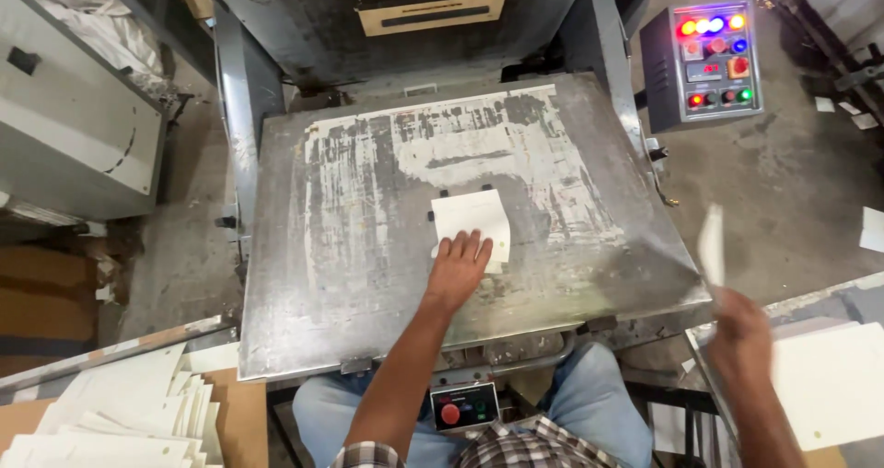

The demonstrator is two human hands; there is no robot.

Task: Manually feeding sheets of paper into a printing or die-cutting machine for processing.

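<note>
One flat, pale card (471, 221), roughly square, lies mid-way on the tilted steel plate (368, 293), whose grey surface is scratched and streaked with white residue; the left hand (458, 267) presses on its lower edge, fingers spread flat, gripping nothing; the right hand (739, 325), blurred, pinches a thin white sheet (711, 243) off the plate's right corner; loose cream cards (129, 413) are piled lower left; a button panel (714, 58) glows upper right.

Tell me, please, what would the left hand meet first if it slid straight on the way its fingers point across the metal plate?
The left hand already rests on the white card; going straight on, it would cross that card, then the bare worn metal plate. Beyond looks free up to the machine's dark back wall, though depth there is unclear.
</note>
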